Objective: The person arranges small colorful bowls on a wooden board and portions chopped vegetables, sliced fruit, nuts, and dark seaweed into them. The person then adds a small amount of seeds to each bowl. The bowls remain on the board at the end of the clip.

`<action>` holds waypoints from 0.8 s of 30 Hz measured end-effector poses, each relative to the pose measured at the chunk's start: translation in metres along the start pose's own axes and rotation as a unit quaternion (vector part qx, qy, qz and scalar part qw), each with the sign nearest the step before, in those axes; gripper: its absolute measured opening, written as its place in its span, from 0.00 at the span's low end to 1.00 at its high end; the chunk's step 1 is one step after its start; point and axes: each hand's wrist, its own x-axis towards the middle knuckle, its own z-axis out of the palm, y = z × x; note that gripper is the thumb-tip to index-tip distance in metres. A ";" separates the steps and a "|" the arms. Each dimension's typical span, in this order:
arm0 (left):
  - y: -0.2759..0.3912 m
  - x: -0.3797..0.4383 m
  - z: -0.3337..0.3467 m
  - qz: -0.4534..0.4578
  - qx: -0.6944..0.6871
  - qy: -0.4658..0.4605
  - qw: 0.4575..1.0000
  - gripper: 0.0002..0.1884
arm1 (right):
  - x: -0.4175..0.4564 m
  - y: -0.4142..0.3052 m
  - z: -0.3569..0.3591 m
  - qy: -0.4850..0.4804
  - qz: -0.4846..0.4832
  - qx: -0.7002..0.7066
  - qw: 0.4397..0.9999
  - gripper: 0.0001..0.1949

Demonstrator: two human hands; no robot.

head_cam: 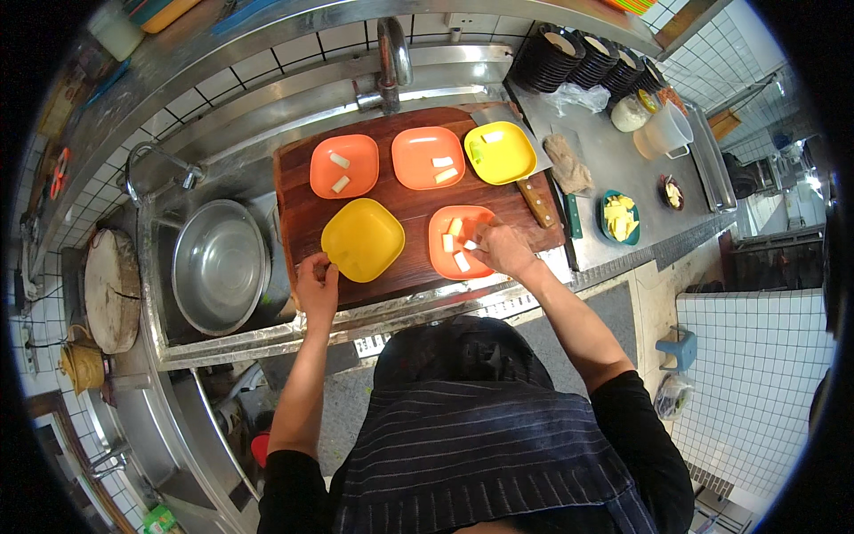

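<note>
On a dark wooden cutting board (417, 230) sit several small square plates. My right hand (502, 247) pinches a white piece of food (472, 245) over the lower orange plate (462, 212), which holds several pale cut pieces. At the rim of the lower yellow plate (363, 240), my left hand (317, 282) has its fingers curled; whether they grip the rim I cannot tell. Two white pieces lie on the upper left orange plate (344, 148), and two more on the upper middle one (427, 143). The upper yellow plate (510, 170) holds a white and a green piece and rests partly on a cleaver (534, 200).
Left of the board, a metal basin (220, 267) sits in the sink. To the right are a brown cloth (567, 167), a green-handled knife (572, 217), a green bowl of yellowish slices (619, 217), a small dark bowl (670, 193), a plastic jug (664, 130) and stacked black dishes (547, 60). A faucet (388, 67) stands behind.
</note>
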 end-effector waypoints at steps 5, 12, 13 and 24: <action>-0.004 -0.003 -0.003 -0.009 0.030 -0.019 0.999 0.12 | 0.010 -0.002 0.000 -0.157 0.110 -0.043 0.981 0.16; -0.007 -0.010 -0.004 0.004 0.007 0.013 1.000 0.12 | 0.010 -0.016 -0.009 -0.106 0.098 -0.075 0.987 0.25; -0.002 -0.010 -0.004 -0.008 0.006 0.002 1.000 0.12 | 0.004 0.004 0.009 -0.087 0.062 -0.070 0.992 0.27; 0.003 -0.012 -0.008 -0.032 0.009 -0.009 0.999 0.13 | -0.016 -0.013 0.010 -0.047 0.123 -0.037 0.991 0.28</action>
